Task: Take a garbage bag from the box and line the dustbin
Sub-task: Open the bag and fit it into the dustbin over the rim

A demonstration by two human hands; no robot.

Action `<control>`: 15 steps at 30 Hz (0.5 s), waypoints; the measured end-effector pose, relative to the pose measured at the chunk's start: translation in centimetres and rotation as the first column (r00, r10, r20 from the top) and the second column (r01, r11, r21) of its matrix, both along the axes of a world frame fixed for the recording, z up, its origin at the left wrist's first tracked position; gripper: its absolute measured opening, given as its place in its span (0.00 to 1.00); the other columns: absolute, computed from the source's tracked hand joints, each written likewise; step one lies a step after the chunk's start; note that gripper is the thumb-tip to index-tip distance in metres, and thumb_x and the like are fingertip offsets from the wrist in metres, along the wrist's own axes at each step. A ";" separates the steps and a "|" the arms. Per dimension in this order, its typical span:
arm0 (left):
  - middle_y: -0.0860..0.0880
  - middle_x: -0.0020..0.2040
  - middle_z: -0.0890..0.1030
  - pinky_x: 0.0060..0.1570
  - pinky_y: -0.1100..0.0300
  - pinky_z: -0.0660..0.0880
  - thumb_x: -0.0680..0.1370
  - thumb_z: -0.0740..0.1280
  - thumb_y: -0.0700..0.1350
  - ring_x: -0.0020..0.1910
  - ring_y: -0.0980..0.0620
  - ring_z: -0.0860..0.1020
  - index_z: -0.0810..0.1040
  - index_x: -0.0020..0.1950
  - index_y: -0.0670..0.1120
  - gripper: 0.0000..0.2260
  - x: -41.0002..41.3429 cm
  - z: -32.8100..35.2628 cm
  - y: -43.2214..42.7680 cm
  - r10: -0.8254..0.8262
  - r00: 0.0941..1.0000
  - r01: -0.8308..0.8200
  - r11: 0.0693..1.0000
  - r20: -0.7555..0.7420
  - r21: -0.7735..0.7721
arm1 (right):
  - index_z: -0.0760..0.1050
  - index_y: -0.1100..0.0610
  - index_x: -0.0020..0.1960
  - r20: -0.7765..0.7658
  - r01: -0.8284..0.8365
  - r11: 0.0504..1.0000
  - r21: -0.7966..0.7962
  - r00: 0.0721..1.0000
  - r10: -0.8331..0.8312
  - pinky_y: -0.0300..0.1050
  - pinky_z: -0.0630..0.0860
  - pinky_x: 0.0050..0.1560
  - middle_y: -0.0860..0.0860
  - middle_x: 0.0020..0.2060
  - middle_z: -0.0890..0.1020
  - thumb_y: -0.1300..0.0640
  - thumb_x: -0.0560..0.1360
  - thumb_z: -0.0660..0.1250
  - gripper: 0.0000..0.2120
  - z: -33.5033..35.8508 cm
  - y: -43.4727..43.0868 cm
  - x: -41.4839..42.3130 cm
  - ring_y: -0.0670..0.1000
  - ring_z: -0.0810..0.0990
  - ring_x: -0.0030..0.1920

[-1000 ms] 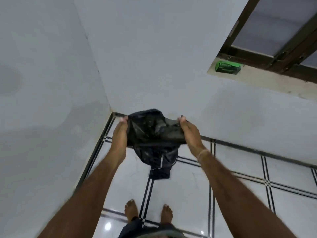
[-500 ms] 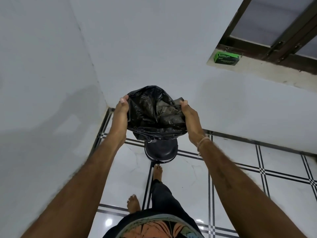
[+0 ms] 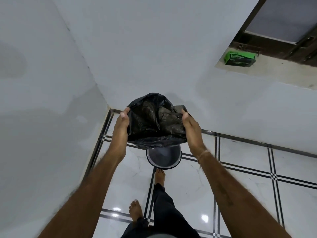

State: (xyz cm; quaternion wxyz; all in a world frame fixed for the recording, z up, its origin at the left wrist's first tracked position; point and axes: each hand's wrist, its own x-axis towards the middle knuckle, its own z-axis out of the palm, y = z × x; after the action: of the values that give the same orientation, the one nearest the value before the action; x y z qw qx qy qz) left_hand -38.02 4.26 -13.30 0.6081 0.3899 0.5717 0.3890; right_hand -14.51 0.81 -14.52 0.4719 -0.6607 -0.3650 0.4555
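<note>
In the head view, both your arms reach forward. Your left hand [image 3: 121, 127] grips the left side of the black garbage bag [image 3: 154, 124]. The thumb lies along the near edge of the plastic, and the fingers are hidden behind it. Your right hand [image 3: 191, 129] grips the right side in the same way, thumb up on the near edge and fingers wrapped out of sight behind the bag. A pale thread [image 3: 204, 154] circles your right wrist.

The garbage bag hangs between your two hands with its mouth pulled apart, so you look into its crumpled, shiny inside. Its far edge rises above your thumbs, and its near edge sags in a band from one palm to the other.

The dustbin [image 3: 163, 158] stands on the floor [image 3: 240, 169] directly below and between your hands. It is round and dark with a light rim, and its top is open. The bag's lower edge covers the far part of the rim from this angle, so you cannot tell whether plastic and rim touch.

One bare foot [image 3: 160, 176] is planted just on the near side of the dustbin, under a dark trouser leg. The other foot [image 3: 135, 210] is further back, below your left forearm.

The green box [image 3: 240, 59] lies on the window ledge [image 3: 283, 74], well above and to the right of your right hand and well apart from the bag. A dark wooden window frame [image 3: 291, 47] runs just behind the box. White walls meet in a corner beyond your left hand.
</note>
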 end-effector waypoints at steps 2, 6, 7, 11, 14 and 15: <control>0.63 0.66 0.76 0.63 0.63 0.73 0.82 0.50 0.68 0.66 0.63 0.74 0.70 0.74 0.60 0.25 1.0 -2.3 0.0 -0.009 1.000 0.008 0.999 -0.024 -0.048 | 0.79 0.33 0.63 -0.011 0.041 0.999 -0.030 0.999 -0.041 0.54 0.73 0.72 0.41 0.66 0.82 0.30 0.78 0.61 0.18 -2.1 -0.1 1.0 0.45 0.78 0.69; 0.59 0.63 0.75 0.56 0.65 0.71 0.87 0.48 0.59 0.62 0.57 0.75 0.69 0.76 0.60 0.21 3.5 -7.9 0.2 0.060 0.997 -0.069 0.972 -0.046 -0.223 | 0.78 0.36 0.66 -0.043 0.089 0.992 -0.088 0.995 -0.093 0.53 0.74 0.71 0.42 0.66 0.82 0.31 0.78 0.61 0.20 -7.0 -0.5 2.4 0.45 0.78 0.69; 0.56 0.65 0.74 0.59 0.61 0.70 0.86 0.48 0.60 0.64 0.54 0.73 0.69 0.77 0.59 0.22 4.0 -9.7 0.5 0.083 0.995 -0.094 0.958 -0.051 -0.273 | 0.78 0.37 0.68 -0.048 0.095 0.989 -0.109 0.994 -0.101 0.53 0.74 0.71 0.42 0.66 0.81 0.31 0.78 0.61 0.22 -8.5 -0.6 2.7 0.45 0.78 0.69; 0.56 0.61 0.78 0.56 0.63 0.75 0.86 0.51 0.62 0.61 0.53 0.77 0.73 0.71 0.62 0.19 5.9 -17.0 0.4 0.100 0.994 -0.108 0.909 -0.042 -0.402 | 0.76 0.41 0.71 -0.043 0.147 0.970 -0.195 0.986 -0.158 0.56 0.77 0.69 0.44 0.66 0.81 0.29 0.77 0.61 0.28 -16.5 -1.7 3.6 0.47 0.79 0.68; 0.64 0.53 0.81 0.41 0.75 0.76 0.87 0.51 0.56 0.52 0.65 0.80 0.75 0.60 0.65 0.13 7.5 -22.6 -0.4 0.002 1.000 -0.004 0.932 -0.007 -0.363 | 0.73 0.37 0.73 0.017 0.134 0.959 -0.249 0.991 -0.134 0.58 0.77 0.68 0.43 0.67 0.80 0.27 0.77 0.59 0.28 -23.5 -2.6 4.2 0.49 0.78 0.68; 0.63 0.54 0.83 0.42 0.74 0.76 0.87 0.53 0.57 0.53 0.65 0.82 0.76 0.61 0.64 0.12 8.0 -24.5 -0.5 -0.024 1.000 0.020 0.937 -0.007 -0.348 | 0.73 0.37 0.72 0.042 0.129 0.955 -0.267 0.992 -0.122 0.58 0.77 0.68 0.44 0.66 0.80 0.27 0.77 0.58 0.28 -25.8 -2.7 4.4 0.50 0.78 0.68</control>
State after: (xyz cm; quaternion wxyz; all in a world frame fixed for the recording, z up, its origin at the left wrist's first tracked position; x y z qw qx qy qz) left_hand -30.06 3.71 -37.81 0.6684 0.2850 0.6305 0.2729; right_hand -10.16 -1.91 -40.29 0.4012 -0.7461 -0.2629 0.4618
